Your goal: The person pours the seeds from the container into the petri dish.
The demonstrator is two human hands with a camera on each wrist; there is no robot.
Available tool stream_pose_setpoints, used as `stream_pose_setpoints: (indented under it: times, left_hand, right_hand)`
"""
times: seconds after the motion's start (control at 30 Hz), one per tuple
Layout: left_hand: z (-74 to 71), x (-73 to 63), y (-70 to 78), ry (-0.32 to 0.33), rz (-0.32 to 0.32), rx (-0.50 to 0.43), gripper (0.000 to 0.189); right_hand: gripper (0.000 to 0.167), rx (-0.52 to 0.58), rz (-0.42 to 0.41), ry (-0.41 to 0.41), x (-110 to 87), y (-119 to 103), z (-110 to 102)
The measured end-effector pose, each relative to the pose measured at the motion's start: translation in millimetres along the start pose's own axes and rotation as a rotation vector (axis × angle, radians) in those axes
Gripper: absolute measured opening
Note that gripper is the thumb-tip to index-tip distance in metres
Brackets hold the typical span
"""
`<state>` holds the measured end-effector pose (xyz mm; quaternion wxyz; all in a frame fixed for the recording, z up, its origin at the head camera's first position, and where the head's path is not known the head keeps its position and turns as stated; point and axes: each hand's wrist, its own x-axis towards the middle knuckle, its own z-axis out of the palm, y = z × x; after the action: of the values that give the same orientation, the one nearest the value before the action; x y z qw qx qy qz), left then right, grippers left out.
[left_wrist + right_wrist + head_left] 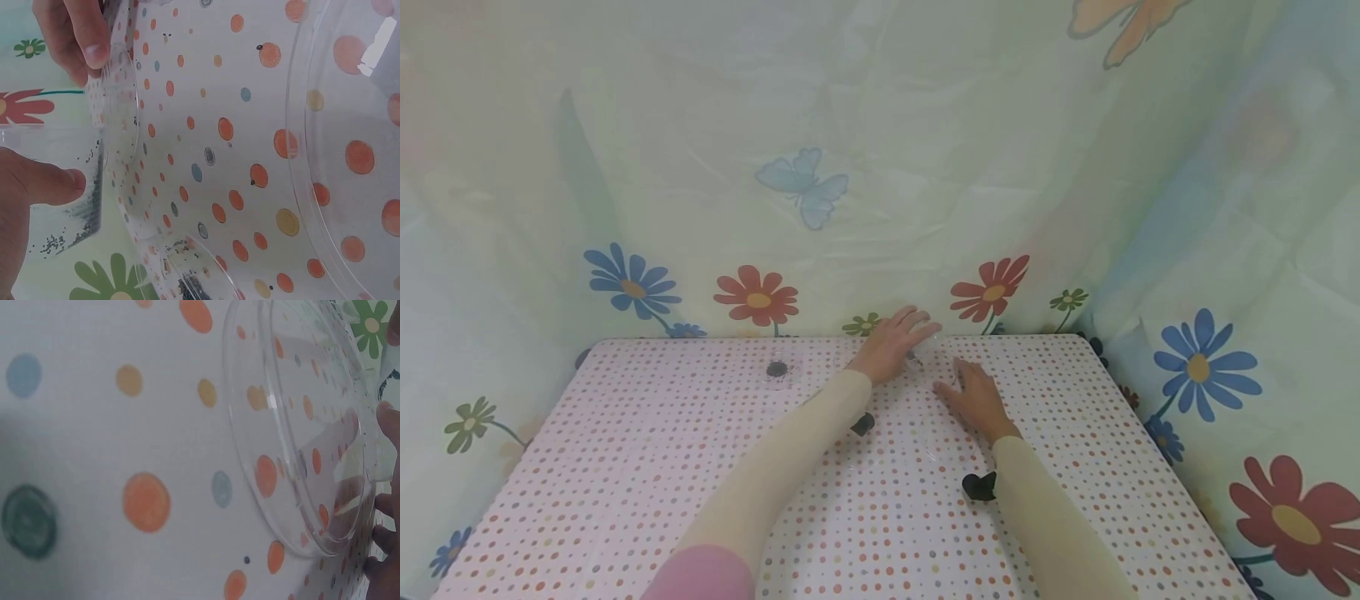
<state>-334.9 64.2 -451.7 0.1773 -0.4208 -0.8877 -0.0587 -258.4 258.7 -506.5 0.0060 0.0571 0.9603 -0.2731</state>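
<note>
In the head view my left hand (pixel 891 343) reaches to the table's back edge. It grips a clear cup (pixel 47 219) with small dark beads (pixel 87 200) gathered along one side, its thumb lying across the wall. The cup is tilted. To the right and nearer, my right hand (pixel 977 404) has its thumb and fingers spread around a clear round container (pixel 125 106), with a fingertip at the rim. A large clear round dish (pixel 240 431) lies on the table in front of the right hand.
Further left stands another clear dish (pixel 209 262) with dark beads in it. A wide clear rim (pixel 300 156) crosses the right of the left wrist view. A few stray beads lie on the dotted tablecloth (pixel 625 467). A flowered sheet (pixel 880 208) hangs behind the table.
</note>
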Motion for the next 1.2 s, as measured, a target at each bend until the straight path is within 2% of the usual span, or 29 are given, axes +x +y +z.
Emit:
stream_pose_setpoints:
  times: [0.37, 0.6, 0.93, 1.2]
  left_hand:
    - [-2.1, 5.3, 4.3, -0.034, 0.049, 0.033, 0.080]
    - [-0.3, 5.9, 5.7, -0.019, 0.078, 0.059, 0.076]
    - [-3.5, 6.0, 11.1, -0.064, 0.133, 0.199, 0.069]
    - [-2.3, 7.2, 11.4, -0.038, 0.165, 0.219, 0.065]
  right_hand:
    - [0.078, 0.002, 0.006, 0.001, -0.2, -1.9, -0.5]
    - [0.078, -0.006, -0.001, 0.009, 1.6, -0.4, 1.0]
    - [0.077, 0.017, 0.011, 0.007, -0.1, 0.1, 1.6]
    - [0.078, 0.001, 0.010, 0.016, 1.2, 1.8, 3.4]
